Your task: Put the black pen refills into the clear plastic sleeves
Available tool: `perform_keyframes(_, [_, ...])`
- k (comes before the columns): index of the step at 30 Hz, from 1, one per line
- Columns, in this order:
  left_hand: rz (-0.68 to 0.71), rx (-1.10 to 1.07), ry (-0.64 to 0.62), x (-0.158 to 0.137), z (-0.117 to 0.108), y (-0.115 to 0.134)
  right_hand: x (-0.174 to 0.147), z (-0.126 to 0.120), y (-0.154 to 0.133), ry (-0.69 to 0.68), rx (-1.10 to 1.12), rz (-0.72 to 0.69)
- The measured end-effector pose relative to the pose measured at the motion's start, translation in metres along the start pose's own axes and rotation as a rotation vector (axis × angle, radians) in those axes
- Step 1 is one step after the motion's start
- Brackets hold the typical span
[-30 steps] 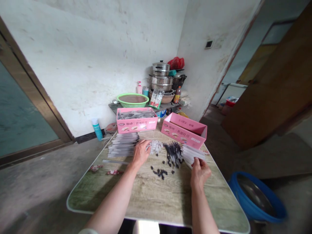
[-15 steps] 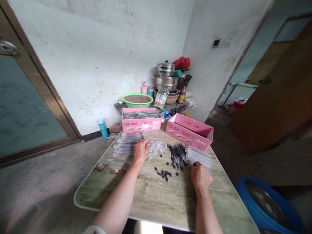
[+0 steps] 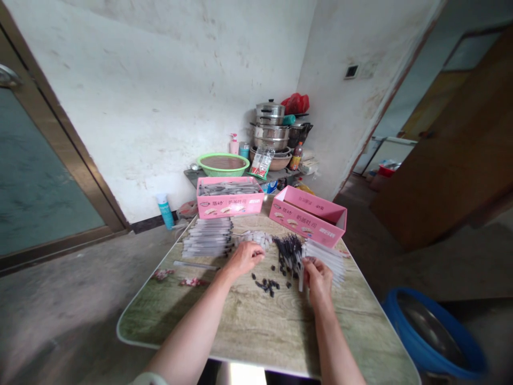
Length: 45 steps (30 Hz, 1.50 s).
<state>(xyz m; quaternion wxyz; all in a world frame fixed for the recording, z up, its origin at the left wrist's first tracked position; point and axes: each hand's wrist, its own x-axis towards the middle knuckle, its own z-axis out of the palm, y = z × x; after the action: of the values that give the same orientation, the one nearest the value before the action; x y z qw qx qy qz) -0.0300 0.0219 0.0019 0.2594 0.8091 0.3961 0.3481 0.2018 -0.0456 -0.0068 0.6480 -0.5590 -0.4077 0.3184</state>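
Observation:
My right hand [image 3: 319, 277] pinches a translucent pen barrel [image 3: 301, 277], held upright beside a bundle of thin black-ended pen refills [image 3: 289, 250]. Behind that hand lies a row of similar clear barrels [image 3: 331, 259]. Over the near edge of a pile of small white pieces [image 3: 256, 238], my left hand [image 3: 246, 258] has its fingers pressed together; what they hold, if anything, is hidden. Small black plugs [image 3: 267, 285] are scattered between the hands. On the left, pens [image 3: 207, 238] lie stacked in a row, with a single one [image 3: 196, 265] nearer me.
A pink box [image 3: 230, 206] filled with pens stands at the table's back left. Another pink box [image 3: 308, 218] sits at the back right. Behind them, a shelf carries a green basin [image 3: 223, 170] and stacked steel pots [image 3: 271, 133]. A blue tub [image 3: 436, 337] stands right of the table.
My right hand has moved left from the barrel row, bringing one barrel upright. My left hand has shifted right, away from the stacked pens to the front of the white pieces.

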Motion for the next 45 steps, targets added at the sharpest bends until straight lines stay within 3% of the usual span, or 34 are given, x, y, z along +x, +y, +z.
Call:
perform_keyframes(4, [0.045, -0.013, -0.097, 0.0, 0.011, 0.007, -0.004, 0.01, 0.002, -0.097, 0.09, 0.154])
perform_keyframes(11, [0.018, 0.026, -0.059, 0.001, 0.014, -0.001, -0.004, 0.011, 0.002, -0.093, 0.141, 0.182])
perform_keyframes(17, [0.045, 0.057, -0.109, 0.0, 0.024, 0.006, -0.002, 0.011, -0.002, -0.131, 0.253, 0.227])
perform_keyframes(24, [0.185, 0.111, -0.122, 0.003, 0.035, 0.013, 0.004, 0.006, 0.001, 0.053, 0.355, 0.203])
perform_keyframes(28, [0.262, 0.212, -0.184, 0.005, 0.037, 0.018, 0.004, 0.006, 0.004, 0.062, 0.35, 0.201])
perform_keyframes(34, [0.173, 0.3, -0.109, 0.003, 0.031, 0.018, 0.004, 0.008, 0.003, 0.082, 0.374, 0.206])
perform_keyframes(45, [0.072, 0.437, -0.02, 0.003, 0.041, 0.022, 0.004, 0.009, 0.004, 0.145, 0.379, 0.204])
